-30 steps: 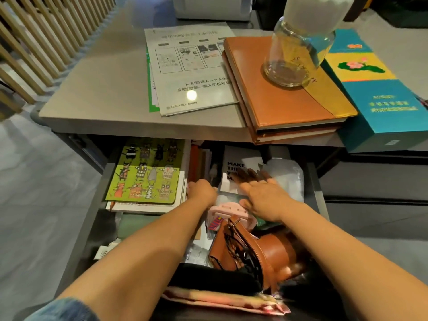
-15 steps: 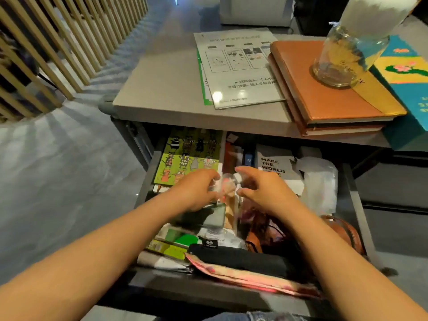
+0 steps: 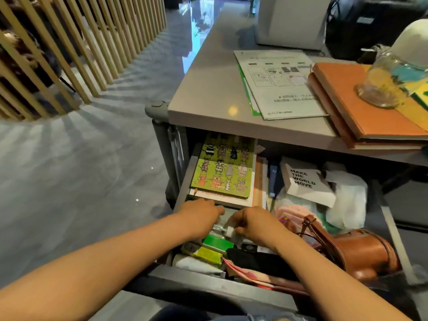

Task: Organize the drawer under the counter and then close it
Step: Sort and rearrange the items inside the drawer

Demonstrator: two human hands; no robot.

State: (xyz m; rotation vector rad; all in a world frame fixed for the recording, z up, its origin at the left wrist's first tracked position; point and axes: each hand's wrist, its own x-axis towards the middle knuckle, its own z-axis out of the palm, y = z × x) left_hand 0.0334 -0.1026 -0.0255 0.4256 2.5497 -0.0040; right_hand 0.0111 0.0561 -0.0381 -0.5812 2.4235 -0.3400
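The grey drawer (image 3: 183, 181) under the counter (image 3: 208, 93) stands pulled out and full. Both my hands are inside it, near its front left. My left hand (image 3: 199, 215) and my right hand (image 3: 251, 224) hold a small clear bottle with a white cap (image 3: 223, 229) between them, low over a green box (image 3: 217, 242). Fingers of both hands curl round the bottle. A green notebook with cartoon figures (image 3: 223, 172) lies on a stack just beyond my hands. A brown leather bag (image 3: 356, 251) sits at the right front.
Also in the drawer lie a white "MAKE THE WORLD MOVE" card (image 3: 305, 181), a white plastic bag (image 3: 347, 200), a pink case (image 3: 294, 214) and a black pouch (image 3: 259, 258). On the counter lie a printed sheet (image 3: 278, 84), orange books (image 3: 361, 107) and a glass jar (image 3: 389, 84). Wooden slats (image 3: 69, 49) stand left.
Both hands have moved with the small bottle from the drawer's middle down towards its front left, over the green box. The view has swung left.
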